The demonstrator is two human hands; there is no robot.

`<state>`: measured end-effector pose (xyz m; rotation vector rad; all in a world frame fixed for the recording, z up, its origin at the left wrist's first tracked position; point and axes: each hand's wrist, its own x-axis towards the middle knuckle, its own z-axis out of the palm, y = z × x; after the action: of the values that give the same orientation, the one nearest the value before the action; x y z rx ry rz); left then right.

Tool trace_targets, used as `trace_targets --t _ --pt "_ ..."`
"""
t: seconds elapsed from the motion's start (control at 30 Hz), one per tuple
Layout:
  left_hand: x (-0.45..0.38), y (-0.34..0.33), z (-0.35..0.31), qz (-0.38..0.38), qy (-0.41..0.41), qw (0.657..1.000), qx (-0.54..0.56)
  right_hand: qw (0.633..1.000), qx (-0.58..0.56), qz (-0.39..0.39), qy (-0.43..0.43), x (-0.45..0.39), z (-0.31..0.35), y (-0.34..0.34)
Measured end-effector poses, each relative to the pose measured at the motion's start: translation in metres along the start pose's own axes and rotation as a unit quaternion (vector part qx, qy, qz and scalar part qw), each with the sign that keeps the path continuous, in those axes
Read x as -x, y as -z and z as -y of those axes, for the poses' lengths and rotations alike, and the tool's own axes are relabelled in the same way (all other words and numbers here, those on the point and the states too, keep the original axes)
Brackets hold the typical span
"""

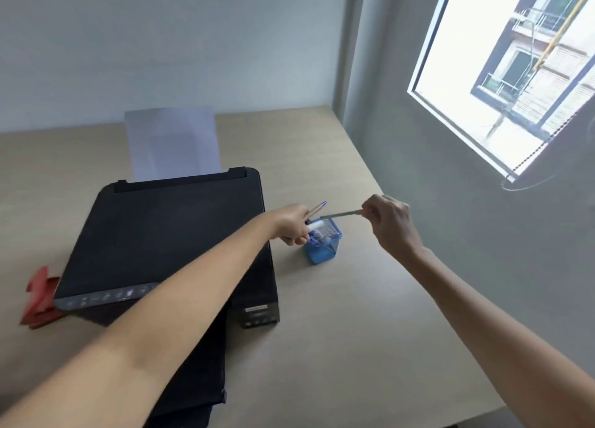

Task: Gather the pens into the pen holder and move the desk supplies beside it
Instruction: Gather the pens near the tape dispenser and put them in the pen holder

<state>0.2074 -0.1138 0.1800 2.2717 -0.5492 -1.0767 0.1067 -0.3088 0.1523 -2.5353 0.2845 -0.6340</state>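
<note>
Head view, both arms extended over a light wood desk (pixel 338 315). I see the blue mesh pen holder (pixel 323 245) standing upright on the desk just right of a black printer (pixel 167 241), roughly mid-scene and near the right wall. Its mouth already contains some pale items, too blurred for me to identify.

My left hand (pixel 291 224) sits at the holder's left rim, fingers curled shut around a small bundle of pens (pixel 317 209); one has a blue tip pointing up and to the right, and a white-barrelled one (pixel 315 224) lies lower, angled across the holder's opening. How many pens are in the bundle I cannot tell.

My right hand (pixel 391 223) is to the right of the holder and above it, clear of the rim. Its thumb and fingertips are pinched on the right end of a thin grey-green pen (pixel 341 215), which runs nearly level toward the left, its free end over the holder's mouth, close to the left hand's bundle.

Sheets of white paper (pixel 172 144) stand in the printer's rear feed at the far side. A red object (pixel 40 299) lies at the printer's near left corner, partly hidden by it. A window (pixel 515 73) occupies the right wall.
</note>
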Motion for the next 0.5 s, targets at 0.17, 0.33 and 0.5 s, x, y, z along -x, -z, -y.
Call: trace_targets --t 0.17,0.33,0.5 --pt "-0.058 -0.022 -0.015 0.037 0.081 0.996 -0.004 0.995 0.04 0.092 0.026 -0.014 -0.02 -0.029" --pt "-0.091 -0.028 -0.019 0.009 0.155 0.988 0.008 0.984 0.065 0.163 0.019 -0.025 -0.021 -0.056" --pt "-0.103 -0.028 -0.019 -0.037 0.145 0.987 0.054 0.976 0.045 0.212 0.021 -0.027 -0.021 -0.073"
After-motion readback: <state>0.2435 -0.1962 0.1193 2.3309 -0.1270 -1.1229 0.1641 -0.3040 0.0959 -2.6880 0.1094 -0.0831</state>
